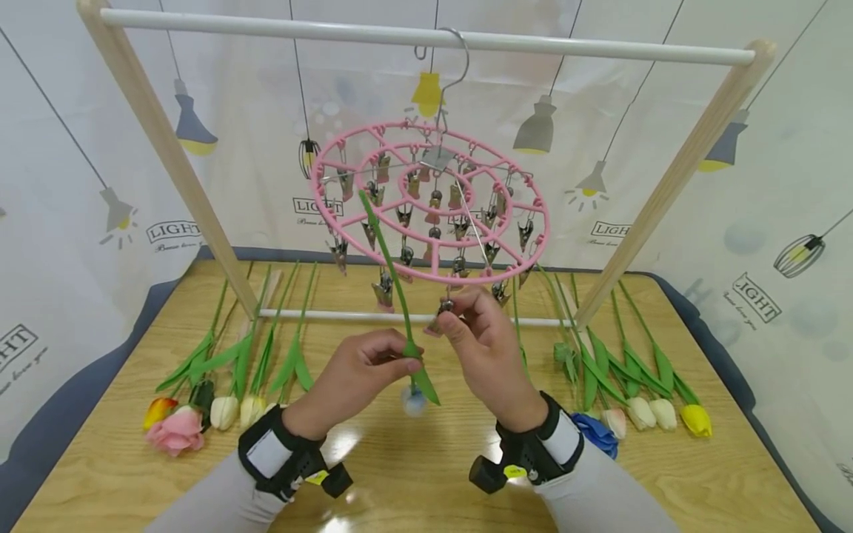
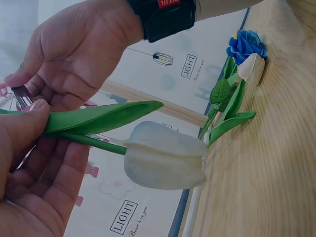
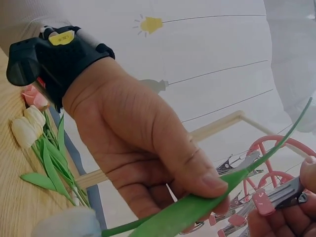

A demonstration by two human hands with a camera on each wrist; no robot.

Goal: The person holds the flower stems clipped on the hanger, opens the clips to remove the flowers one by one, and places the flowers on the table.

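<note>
My left hand (image 1: 360, 377) pinches the green stem of an artificial tulip (image 1: 397, 285) between thumb and fingers. Its stem end points up toward the hanger, and the pale whitish bloom (image 2: 163, 155) hangs below the hand. Close beside it, my right hand (image 1: 489, 344) grips a metal clip with pink tips (image 3: 281, 196) at the front rim of a pink round clip hanger (image 1: 436, 275). The upper stem overlaps the hanger's rim in the head view. Several other metal clips (image 1: 383, 289) dangle from the hanger's rings.
The hanger's hook hangs on the white bar (image 1: 600, 49) of a wooden-legged rack (image 1: 176, 155). Artificial flowers lie on the wooden table (image 1: 413, 481): a pink rose (image 1: 176, 431) and tulips at left, a blue rose (image 1: 597, 434) and a yellow tulip (image 1: 696, 420) at right.
</note>
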